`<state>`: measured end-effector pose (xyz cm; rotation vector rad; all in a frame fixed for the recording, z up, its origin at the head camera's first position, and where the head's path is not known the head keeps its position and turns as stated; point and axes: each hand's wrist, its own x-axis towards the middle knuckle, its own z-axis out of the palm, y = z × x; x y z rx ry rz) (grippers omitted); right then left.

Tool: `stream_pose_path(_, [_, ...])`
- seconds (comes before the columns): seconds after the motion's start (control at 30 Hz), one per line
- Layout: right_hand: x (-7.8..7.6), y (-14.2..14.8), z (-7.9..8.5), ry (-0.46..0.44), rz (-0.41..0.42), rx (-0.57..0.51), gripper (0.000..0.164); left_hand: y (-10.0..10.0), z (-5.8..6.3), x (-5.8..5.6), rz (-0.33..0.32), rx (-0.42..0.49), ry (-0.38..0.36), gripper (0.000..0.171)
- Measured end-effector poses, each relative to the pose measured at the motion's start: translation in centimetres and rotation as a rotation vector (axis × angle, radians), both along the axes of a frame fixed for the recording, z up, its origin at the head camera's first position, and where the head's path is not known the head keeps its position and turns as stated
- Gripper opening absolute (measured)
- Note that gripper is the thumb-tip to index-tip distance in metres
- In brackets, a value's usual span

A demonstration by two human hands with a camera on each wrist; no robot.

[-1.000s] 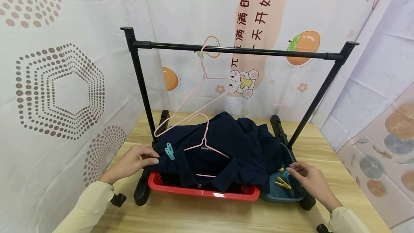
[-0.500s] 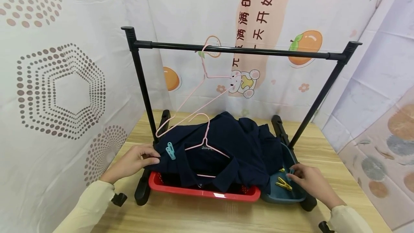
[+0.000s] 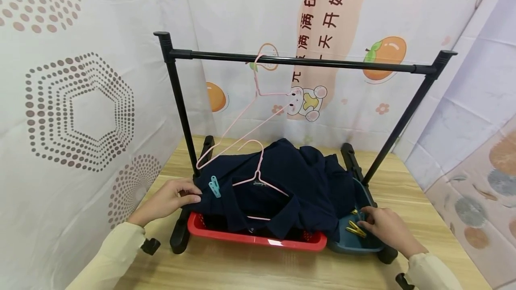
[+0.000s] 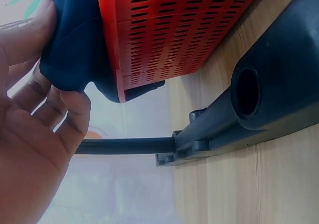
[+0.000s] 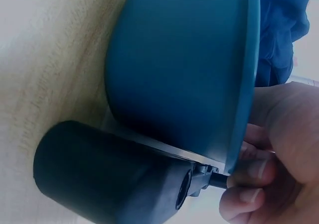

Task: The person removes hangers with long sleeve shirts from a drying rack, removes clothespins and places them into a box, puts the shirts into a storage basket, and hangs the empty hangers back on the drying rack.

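Note:
My left hand (image 3: 171, 200) pinches the sleeve edge of a navy polo shirt (image 3: 306, 178) between thumb and fingers. Close to those fingertips, a light-blue clothespin (image 3: 214, 186) sits on the cloth. The shirt lies spread over a red basket (image 3: 258, 240), with a pink hanger (image 3: 258, 164) inside its open collar. At the right, my right hand (image 3: 389, 229) reaches into a dark blue bin (image 3: 354, 249) and pinches a blue clothespin (image 3: 360, 216), mostly covered by the fingers. A yellow clothespin (image 3: 356, 228) lies in the bin beside the thumb.
A black garment rack (image 3: 306, 61) stands over the basket, its feet on the wooden table (image 3: 282, 272). From its bar hangs a second pink hanger (image 3: 242, 115), tilted. Printed curtains (image 3: 250, 3) enclose the back and sides.
My right hand has lowered slightly, and the blue clothespin in its fingers sits lower in the bin. My left hand keeps its pinch on the sleeve. The whole view has shifted a little.

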<state>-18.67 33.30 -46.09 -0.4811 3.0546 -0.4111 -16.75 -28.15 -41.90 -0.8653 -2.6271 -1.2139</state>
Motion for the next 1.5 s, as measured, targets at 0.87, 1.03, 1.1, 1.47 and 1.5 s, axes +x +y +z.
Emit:
stream_pose_path(0.87, [0.4, -0.8, 1.4, 0.165, 0.040, -0.063, 0.015, 0.2, 0.4, -0.1, 0.008, -0.006, -0.016, 0.010])
stream_pose_path(1.03, [0.9, -1.7, 2.4, 0.245, 0.067, -0.085, 0.012, 0.1, 0.1, 0.1, 0.012, -0.006, -0.029, 0.009])
stream_pose_path(1.1, [0.9, -2.2, 3.0, 0.278, 0.080, -0.101, 0.012, 0.1, 0.1, 0.1, 0.016, -0.001, -0.026, 0.009])
stream_pose_path(1.47, [1.7, -5.0, 6.4, 0.399, 0.167, -0.253, 0.011, 0.0, 0.0, -0.1, 0.013, 0.002, -0.005, 0.011])
stream_pose_path(1.5, [1.8, -5.3, 6.6, 0.389, 0.172, -0.270, 0.011, 0.0, -0.1, -0.1, 0.011, 0.003, -0.009, 0.011])
